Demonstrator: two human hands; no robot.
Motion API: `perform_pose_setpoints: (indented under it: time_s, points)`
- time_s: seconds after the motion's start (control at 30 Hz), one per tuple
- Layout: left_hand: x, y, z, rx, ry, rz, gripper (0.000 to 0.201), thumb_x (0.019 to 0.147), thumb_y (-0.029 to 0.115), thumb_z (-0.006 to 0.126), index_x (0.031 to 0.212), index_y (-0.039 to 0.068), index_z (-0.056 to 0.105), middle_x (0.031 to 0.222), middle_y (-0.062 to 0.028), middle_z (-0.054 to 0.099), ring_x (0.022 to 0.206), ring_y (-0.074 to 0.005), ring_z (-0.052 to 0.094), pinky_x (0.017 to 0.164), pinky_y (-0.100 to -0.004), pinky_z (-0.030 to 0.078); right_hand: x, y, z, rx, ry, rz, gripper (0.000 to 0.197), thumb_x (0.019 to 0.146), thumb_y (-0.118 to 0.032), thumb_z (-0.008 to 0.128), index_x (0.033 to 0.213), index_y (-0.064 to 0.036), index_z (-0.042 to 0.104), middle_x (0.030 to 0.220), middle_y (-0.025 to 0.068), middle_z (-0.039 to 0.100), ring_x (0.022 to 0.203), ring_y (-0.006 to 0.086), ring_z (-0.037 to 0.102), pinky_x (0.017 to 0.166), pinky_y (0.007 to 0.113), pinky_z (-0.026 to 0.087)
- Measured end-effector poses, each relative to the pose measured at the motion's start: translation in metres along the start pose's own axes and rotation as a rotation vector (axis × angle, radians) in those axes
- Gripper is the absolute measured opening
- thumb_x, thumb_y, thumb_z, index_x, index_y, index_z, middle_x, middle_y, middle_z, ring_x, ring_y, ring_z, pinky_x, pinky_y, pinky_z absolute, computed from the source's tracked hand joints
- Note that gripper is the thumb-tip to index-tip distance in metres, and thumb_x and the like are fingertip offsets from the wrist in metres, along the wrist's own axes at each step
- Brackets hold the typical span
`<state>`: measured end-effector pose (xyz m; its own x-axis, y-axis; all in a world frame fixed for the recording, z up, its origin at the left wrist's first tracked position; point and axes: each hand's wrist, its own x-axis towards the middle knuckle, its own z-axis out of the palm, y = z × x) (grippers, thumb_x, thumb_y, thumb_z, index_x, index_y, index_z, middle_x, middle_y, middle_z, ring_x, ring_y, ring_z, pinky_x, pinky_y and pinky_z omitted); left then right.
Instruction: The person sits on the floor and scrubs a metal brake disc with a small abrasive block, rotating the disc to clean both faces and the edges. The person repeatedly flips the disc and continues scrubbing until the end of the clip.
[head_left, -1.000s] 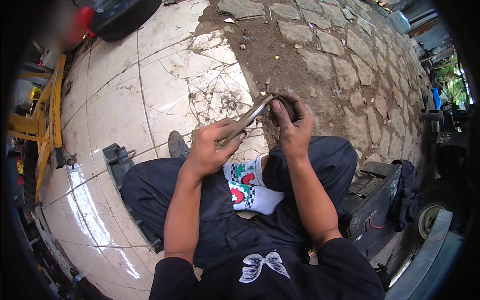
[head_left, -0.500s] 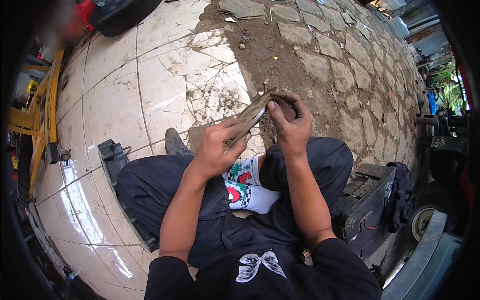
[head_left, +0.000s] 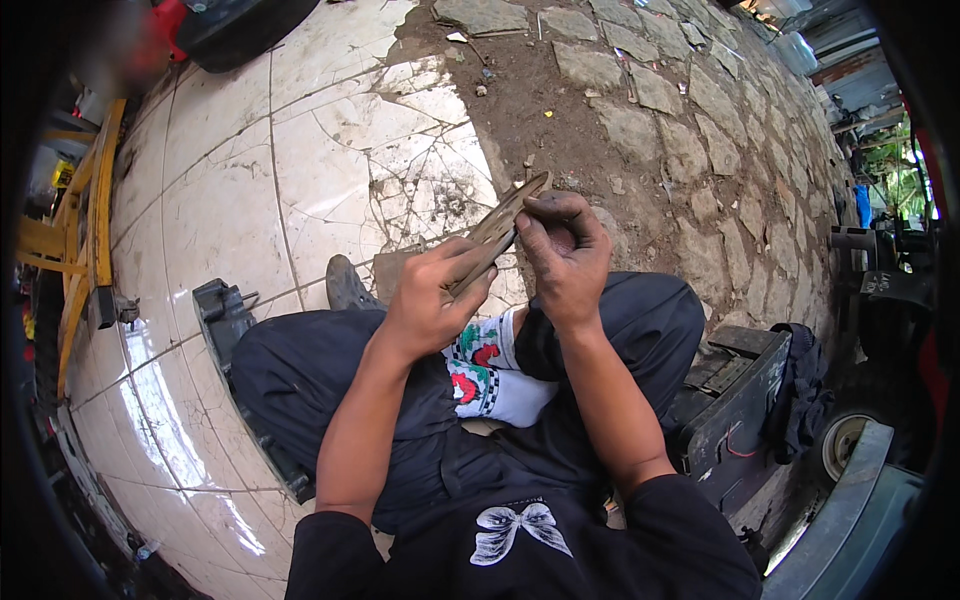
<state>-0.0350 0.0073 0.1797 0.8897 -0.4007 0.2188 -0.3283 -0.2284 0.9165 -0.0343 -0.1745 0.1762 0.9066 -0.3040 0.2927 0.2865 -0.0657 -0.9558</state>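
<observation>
My left hand (head_left: 432, 298) is closed on the lower end of a thin, flat, grimy metal plate (head_left: 515, 205), held up at a slant above my crossed legs. I see the plate almost edge-on, so its full outline is hidden. Pinched in my right hand (head_left: 570, 262) is a small reddish-brown piece (head_left: 562, 238) that looks like sandpaper, mostly covered by the fingers. The right fingertips are at the plate's upper right edge. Both hands have dirt on them.
White cracked tiles (head_left: 220, 190) lie to the left, bare soil and paving stones (head_left: 690, 150) to the right. A dark metal part (head_left: 228, 315) rests by my left knee. A black box (head_left: 730, 400) stands beside my right knee. A yellow frame (head_left: 103, 200) stands far left.
My right hand has shifted left and slightly down along the plate, and the reddish-brown piece shows less. The left hand keeps its hold on the plate, almost unmoved.
</observation>
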Motion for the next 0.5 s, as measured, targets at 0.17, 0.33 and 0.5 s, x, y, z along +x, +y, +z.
perform_pose_setpoints:
  time_s: [0.17,0.33,0.5]
  points:
    - [0.003,0.002,0.003,0.065,0.057,0.085,0.025,0.091,0.003,0.073,0.114,-0.007,0.075,0.100,-0.0189,0.075,0.084,-0.0305,0.074,0.075,-0.0367,0.056,0.010,-0.006,-0.003,0.104,0.052,0.203,0.011,0.094,-0.001,0.077,0.103,0.0027,0.071,0.099,0.0054,0.071,0.091,0.0090,0.065,0.081,0.025,0.053]
    - [-0.002,0.003,0.001,0.022,0.046,0.053,0.024,0.093,0.005,0.073,0.114,-0.007,0.075,0.099,-0.0176,0.075,0.083,-0.0283,0.073,0.075,-0.0359,0.056,0.000,-0.001,-0.002,0.113,0.067,0.178,0.011,0.094,-0.001,0.077,0.102,0.0021,0.071,0.099,0.0052,0.071,0.090,0.0091,0.065,0.082,0.025,0.052]
    - [-0.005,0.004,-0.002,-0.025,0.033,-0.111,0.023,0.092,0.008,0.074,0.111,-0.004,0.077,0.099,-0.0210,0.075,0.086,-0.0339,0.074,0.077,-0.0409,0.057,-0.010,0.013,0.004,0.175,0.026,0.125,0.010,0.097,-0.003,0.075,0.103,0.0012,0.068,0.097,0.0055,0.071,0.089,0.0084,0.065,0.078,0.024,0.053]
